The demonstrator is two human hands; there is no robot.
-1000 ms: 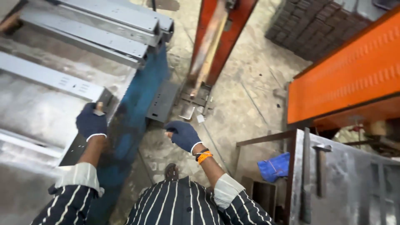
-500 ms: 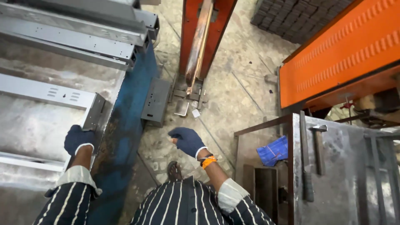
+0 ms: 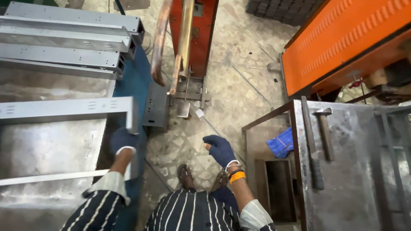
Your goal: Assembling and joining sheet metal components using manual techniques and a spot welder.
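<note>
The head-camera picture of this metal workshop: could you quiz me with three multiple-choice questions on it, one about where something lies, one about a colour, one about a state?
1. Where does the metal hammer lie?
A. on the steel-topped table at the right
B. on the stone floor
C. on the stacked grey channels

2. What colour are the knitted gloves on both hands?
A. white
B. dark blue
C. yellow

3. What is the right hand doing?
A. gripping the hammer
B. holding a blue cloth
C. holding nothing, raised over the floor

Answers: 1 A, the hammer rests on the steel-topped table beside a long flat file. 2 B, both gloves are dark blue. 3 C, the right hand is empty in the air, while the left hand is at the end of the grey folded sheet-metal channel on the workbench.
</note>
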